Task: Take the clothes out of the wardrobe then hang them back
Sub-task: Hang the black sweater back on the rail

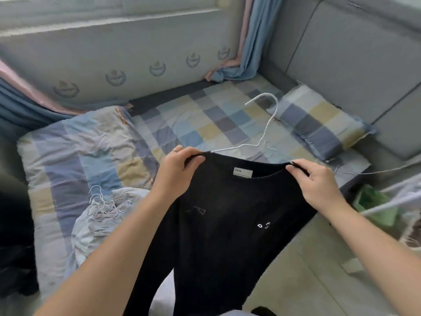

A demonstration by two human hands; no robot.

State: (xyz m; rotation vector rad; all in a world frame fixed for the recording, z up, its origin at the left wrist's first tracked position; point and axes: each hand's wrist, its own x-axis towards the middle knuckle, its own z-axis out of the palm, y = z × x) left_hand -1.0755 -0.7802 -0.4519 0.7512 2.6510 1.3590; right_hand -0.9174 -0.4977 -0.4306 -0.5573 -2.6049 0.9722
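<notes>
Head view: we hold one black shirt (227,224) over the bed (205,119) edge with two hands, left hand (180,166) pinching one shoulder, right hand (316,181) pinching the other. One white wire hanger (266,124) sticks out of its collar; a tangle of spare hangers (102,202), too knotted to count, lies on the bed.

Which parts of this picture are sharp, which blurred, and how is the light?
Head view: soft, even light, no hard shadows; the black shirt and its white neck label are sharp; white rods at the right edge smear; the window ledge bows, wide-angle.
</notes>
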